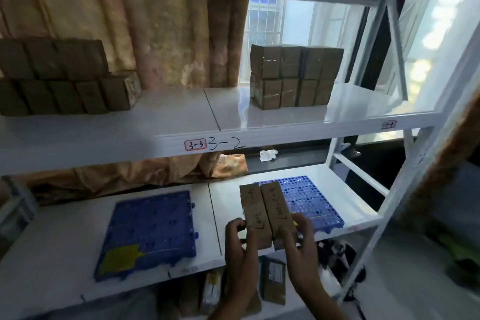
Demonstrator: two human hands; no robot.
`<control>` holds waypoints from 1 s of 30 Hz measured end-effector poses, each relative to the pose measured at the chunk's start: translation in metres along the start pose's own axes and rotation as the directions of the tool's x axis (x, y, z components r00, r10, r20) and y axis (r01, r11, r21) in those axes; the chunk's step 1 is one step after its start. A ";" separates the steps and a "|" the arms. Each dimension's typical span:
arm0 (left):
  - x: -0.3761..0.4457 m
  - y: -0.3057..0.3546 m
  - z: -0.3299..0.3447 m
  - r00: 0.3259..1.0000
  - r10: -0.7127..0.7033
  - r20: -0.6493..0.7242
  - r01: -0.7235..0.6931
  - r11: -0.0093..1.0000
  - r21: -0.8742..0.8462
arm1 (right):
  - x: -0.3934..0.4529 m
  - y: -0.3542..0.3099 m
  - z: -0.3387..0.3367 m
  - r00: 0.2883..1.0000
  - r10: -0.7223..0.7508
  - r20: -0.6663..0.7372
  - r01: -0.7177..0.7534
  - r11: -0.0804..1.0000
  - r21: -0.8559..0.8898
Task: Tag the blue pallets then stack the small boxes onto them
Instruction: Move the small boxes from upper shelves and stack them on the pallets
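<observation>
Two blue perforated pallets lie on the lower white shelf. The left pallet (153, 231) carries a yellow tag (120, 258) at its near left corner. The right pallet (309, 200) is partly hidden behind two small brown boxes with handwritten "Lot" labels. My left hand (240, 244) grips the left box (255, 218). My right hand (302, 244) grips the right box (276, 212). Both boxes are held side by side, touching, above the shelf's front edge, just left of the right pallet. A bit of yellow shows by my right fingers.
The upper shelf (181, 117), marked "3-3 3-2", holds a stack of brown boxes at the left (62, 80) and another at the right (294, 76). White rack uprights (405, 189) stand at the right. More packages (272, 280) sit below the lower shelf.
</observation>
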State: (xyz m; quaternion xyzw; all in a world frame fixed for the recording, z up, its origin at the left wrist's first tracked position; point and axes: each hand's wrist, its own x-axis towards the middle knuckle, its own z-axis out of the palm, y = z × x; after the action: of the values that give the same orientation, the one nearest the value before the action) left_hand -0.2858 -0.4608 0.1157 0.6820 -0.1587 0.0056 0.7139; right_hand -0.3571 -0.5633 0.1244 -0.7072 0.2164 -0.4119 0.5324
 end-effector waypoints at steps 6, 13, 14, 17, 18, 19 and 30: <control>0.061 -0.052 0.031 0.989 -0.132 0.069 0.124 0.985 0.117 | 0.052 0.057 0.020 0.983 0.179 -0.029 -0.181 0.981 -0.077; 0.121 -0.095 0.070 0.936 -0.321 0.143 0.296 0.939 0.174 | 0.118 0.113 0.027 0.960 0.281 0.005 -0.274 0.940 -0.204; 0.129 -0.102 0.077 0.932 -0.334 0.144 0.307 0.935 0.177 | 0.130 0.118 0.028 0.955 0.295 0.022 -0.284 0.934 -0.216; 0.160 -0.122 0.102 0.922 -0.357 0.149 0.321 0.921 0.222 | 0.171 0.138 0.031 0.939 0.333 0.086 -0.302 0.918 -0.256; 0.171 -0.128 0.110 0.918 -0.365 0.153 0.324 0.916 0.237 | 0.185 0.145 0.034 0.931 0.348 0.108 -0.313 0.916 -0.249; 0.182 -0.133 0.116 0.917 -0.370 0.148 0.326 0.910 0.257 | 0.198 0.152 0.036 0.924 0.363 0.124 -0.328 0.915 -0.235; 0.229 -0.167 0.173 0.911 -0.412 0.027 0.378 0.859 0.346 | 0.281 0.219 0.045 0.852 0.499 0.158 -0.461 0.858 -0.226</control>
State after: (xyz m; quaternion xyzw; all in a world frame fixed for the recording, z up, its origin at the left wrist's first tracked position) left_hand -0.0685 -0.6891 0.0101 0.8101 -0.0475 -0.1485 0.5652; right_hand -0.1318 -0.8212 0.0155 -0.7148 0.3653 -0.1667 0.5726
